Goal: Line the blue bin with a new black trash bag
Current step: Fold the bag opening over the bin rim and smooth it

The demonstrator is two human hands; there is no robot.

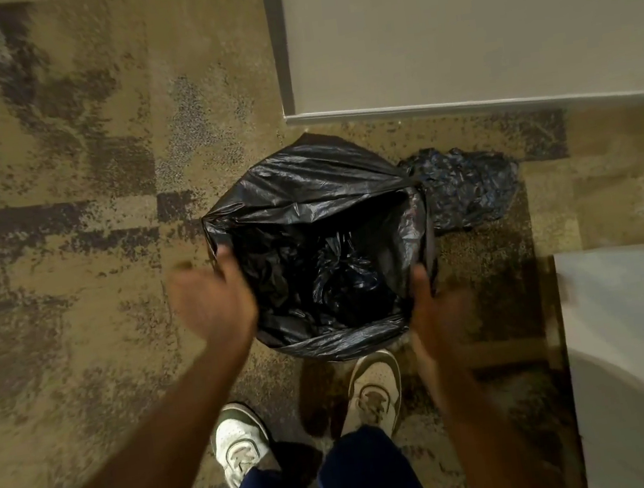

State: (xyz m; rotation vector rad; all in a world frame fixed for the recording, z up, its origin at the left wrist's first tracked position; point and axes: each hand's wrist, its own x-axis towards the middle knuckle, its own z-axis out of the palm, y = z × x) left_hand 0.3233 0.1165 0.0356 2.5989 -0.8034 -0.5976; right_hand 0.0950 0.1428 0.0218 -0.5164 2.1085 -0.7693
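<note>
Head view: unlabelled black trash bag [305, 188]

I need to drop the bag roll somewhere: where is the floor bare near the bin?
Bare carpet spreads wide beyond the left hand. Right of the trash bag it is crowded: crumpled bag, wall, right hand.

We stood in what looked like an office or similar commercial interior. Under our feet lay patterned carpet tiles [57, 176] in tan and grey squares, the kind laid in workplaces. A plain pale wall [466, 12] with a light baseboard [457, 105] met the floor, and a white desk surface [642, 324] sat nearby.
</note>
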